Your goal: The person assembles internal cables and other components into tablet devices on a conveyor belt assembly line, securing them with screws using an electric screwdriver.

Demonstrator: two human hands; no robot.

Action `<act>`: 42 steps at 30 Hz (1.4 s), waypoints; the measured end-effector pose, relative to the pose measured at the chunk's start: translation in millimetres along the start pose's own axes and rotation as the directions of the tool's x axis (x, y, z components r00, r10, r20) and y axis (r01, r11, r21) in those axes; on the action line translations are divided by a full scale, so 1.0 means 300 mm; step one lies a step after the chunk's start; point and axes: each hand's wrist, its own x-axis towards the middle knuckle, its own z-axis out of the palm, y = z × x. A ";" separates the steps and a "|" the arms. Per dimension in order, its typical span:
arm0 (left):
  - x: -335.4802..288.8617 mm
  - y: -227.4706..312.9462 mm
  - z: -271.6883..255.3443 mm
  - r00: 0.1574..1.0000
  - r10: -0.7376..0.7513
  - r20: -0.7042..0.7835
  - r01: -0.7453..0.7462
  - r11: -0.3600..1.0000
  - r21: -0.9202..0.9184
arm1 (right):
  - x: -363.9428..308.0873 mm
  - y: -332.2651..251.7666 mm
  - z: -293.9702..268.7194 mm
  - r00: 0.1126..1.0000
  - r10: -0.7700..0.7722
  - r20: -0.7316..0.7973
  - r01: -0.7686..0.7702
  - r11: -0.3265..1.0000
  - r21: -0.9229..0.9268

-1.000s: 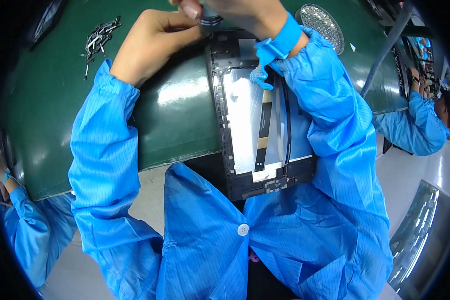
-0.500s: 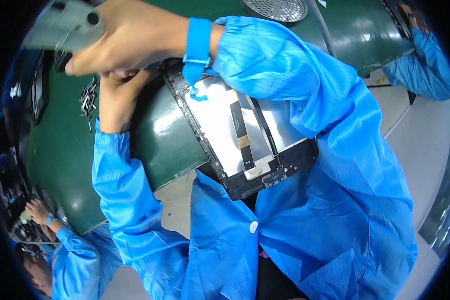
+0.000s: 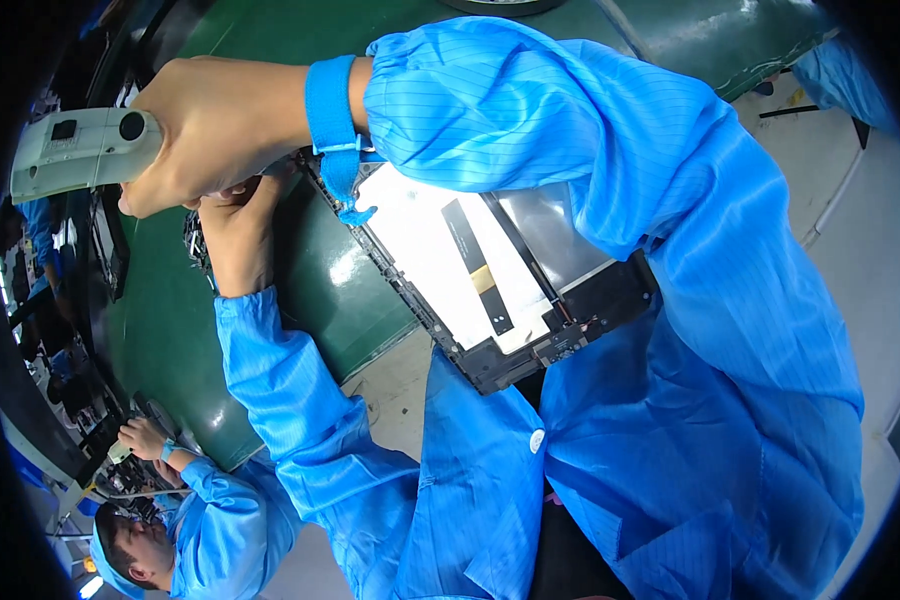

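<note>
Green table (image 3: 365,310): smooth, glossy top, pale floor (image 3: 390,385) past its edge
Co-worker (image 3: 235,530): in blue, lower left
Smock sleeves (image 3: 520,110): creased blue cloth, finely striped
Open flat device (image 3: 435,265): below the right forearm, jutting past the table edge; long axis upper left to lower right
Device's frame (image 3: 410,292): black, shallow, rectangular, holding a shiny silver sheet (image 3: 410,215) and dark strip (image 3: 475,265)
Right hand (image 3: 210,125): wrapped round the handheld tool (image 3: 85,155), woven blue band (image 3: 332,110) at wrist
Handheld tool: pale, rounded, hard-looking body pointing left
Left hand (image 3: 240,235): under the right, fingers mostly hidden; grip cannot be told
Round dish (image 3: 500,6): rim only, contents out of view
Small parts (image 3: 196,245): dark heap beside the left hand
</note>
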 end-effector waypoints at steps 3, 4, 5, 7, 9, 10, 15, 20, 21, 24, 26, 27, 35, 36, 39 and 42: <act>-0.002 0.001 0.004 1.000 0.027 -0.008 -0.028 0.998 -0.057 | 0.006 0.011 0.008 0.999 -0.053 -0.007 0.053 0.999 -0.007; -0.001 0.006 0.007 0.999 0.033 -0.006 -0.033 0.997 -0.072 | 0.007 0.011 0.005 0.999 -0.052 -0.008 0.052 0.999 -0.007; 0.001 0.012 0.012 0.999 0.032 -0.006 -0.033 0.997 -0.072 | 0.007 0.011 0.001 1.000 -0.029 -0.007 0.029 0.999 0.021; 0.002 0.017 0.017 1.000 0.020 0.004 -0.019 0.997 -0.069 | 0.006 0.011 -0.001 1.000 -0.004 -0.004 0.004 0.999 0.050; 0.003 0.009 0.009 0.999 0.031 0.017 -0.030 0.998 -0.050 | 0.004 0.010 0.002 0.998 -0.050 -0.037 0.050 0.999 0.005; -0.001 0.003 0.004 0.999 0.041 0.029 -0.040 0.999 -0.030 | 0.004 0.011 0.005 0.998 -0.048 -0.035 0.048 0.999 0.006; 0.000 -0.006 0.001 1.000 -0.005 0.011 0.005 0.998 -0.065 | 0.006 0.018 0.013 0.999 -0.048 0.012 0.048 0.997 -0.059; 0.001 -0.035 -0.027 1.000 0.007 -0.023 -0.008 0.999 -0.037 | 0.014 0.010 0.032 0.998 -0.031 0.046 0.035 0.995 -0.089; -0.006 -0.024 -0.024 1.000 0.021 -0.001 -0.021 0.999 -0.035 | 0.014 0.006 0.036 0.999 -0.010 0.044 0.013 0.997 -0.073; -0.019 -0.020 -0.010 0.999 0.055 0.000 -0.055 0.998 -0.043 | 0.009 0.017 0.041 0.999 -0.031 0.045 0.034 0.997 -0.070; -0.011 0.004 0.024 0.992 0.129 0.005 -0.128 0.986 -0.103 | -0.005 0.004 0.030 0.998 -0.057 0.000 0.056 0.993 -0.105; -0.006 0.004 0.023 0.989 0.146 0.007 -0.144 0.984 -0.104 | -0.010 -0.002 0.022 0.996 -0.075 -0.045 0.069 0.989 -0.127; -0.013 -0.007 0.002 0.995 0.091 0.041 -0.092 0.996 0.016 | -0.047 -0.054 0.007 0.999 -0.049 -0.024 0.046 0.993 -0.111; -0.013 -0.005 0.002 0.994 0.099 0.040 -0.100 0.995 0.019 | -0.056 -0.068 0.005 0.999 -0.028 -0.029 0.026 0.997 -0.069; -0.025 0.008 0.011 0.996 0.089 0.027 -0.091 0.994 0.069 | -0.069 -0.081 0.011 0.993 0.107 -0.055 -0.100 0.988 0.117; -0.040 0.011 0.047 0.994 0.078 -0.079 -0.079 0.997 -0.015 | -0.062 -0.034 0.023 0.997 0.074 -0.028 -0.063 0.952 0.299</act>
